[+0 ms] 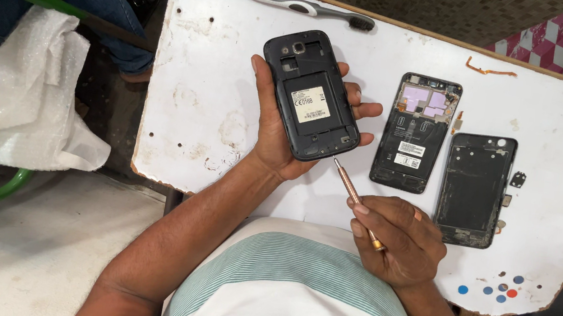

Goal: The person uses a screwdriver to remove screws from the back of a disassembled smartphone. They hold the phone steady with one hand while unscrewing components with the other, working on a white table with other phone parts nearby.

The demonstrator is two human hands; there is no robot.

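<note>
Right hand (397, 242) grips a screwdriver (356, 198); left hand (285, 133) clasps the opened phone (311, 97).

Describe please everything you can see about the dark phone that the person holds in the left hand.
The dark phone is held in the left hand, above the white table, back side up and tilted. Its back cover is off: a camera lens sits near the top and a white label lies in the empty battery bay. The shell looks like black plastic, somewhat dusty. Fingers wrap its far edge. The tip of a copper-coloured screwdriver, held in the right hand, meets its lower corner.
</note>
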